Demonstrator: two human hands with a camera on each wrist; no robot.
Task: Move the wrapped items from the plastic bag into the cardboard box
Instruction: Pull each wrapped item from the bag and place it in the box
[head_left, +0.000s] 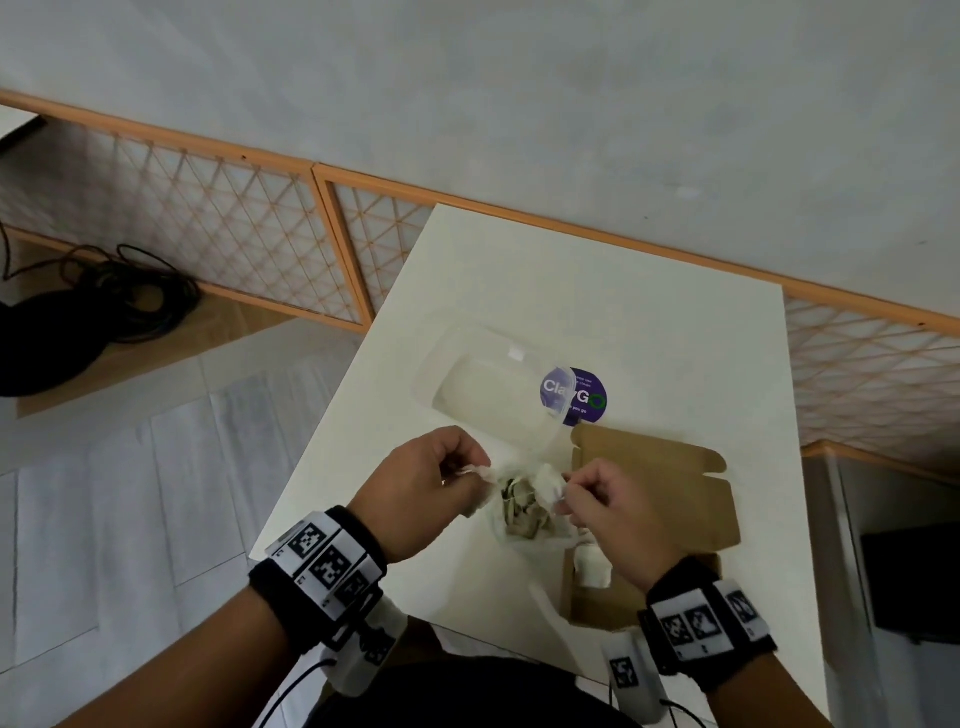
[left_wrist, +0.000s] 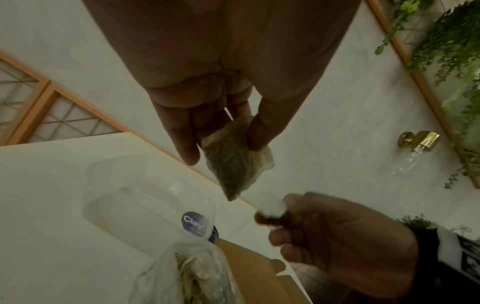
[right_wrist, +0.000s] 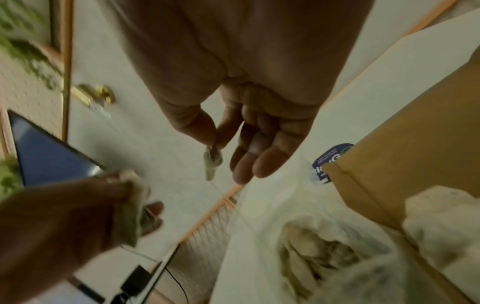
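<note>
- Two hands work above a white table (head_left: 649, 332), and both pull at the top of a plastic bag (head_left: 519, 499) that stands near the front edge of the table.
- At the far left of the head view, a bundle of black cables (head_left: 104, 301) lies on the floor beside a wooden lattice screen (head_left: 223, 228).
- The left hand (head_left: 421, 478) is left of the bag. Its fingers are curled and its thumb and fingers pinch one thin edge of the bag; the left wrist view shows this piece of plastic (left_wrist: 236, 160) hanging from the pinch.
- The plastic bag is between the two hands, and its mouth is pulled open. Inside it the wrapped items (head_left: 519, 506) are seen as a pale, crumpled heap; how many they are cannot be told.
- Behind the bag a clear plastic container (head_left: 488, 384) lies on the table, and just beside it is a round purple sticker (head_left: 587, 397).
- The right hand (head_left: 608, 506) is right of the bag. Its thumb and forefinger pinch the other edge of the bag, while the other fingers are loosely bent.
- The cardboard box (head_left: 660, 499) is open on the table, to the right of the bag and partly under the right hand. One white wrapped item (head_left: 592, 569) lies already in the box.
</note>
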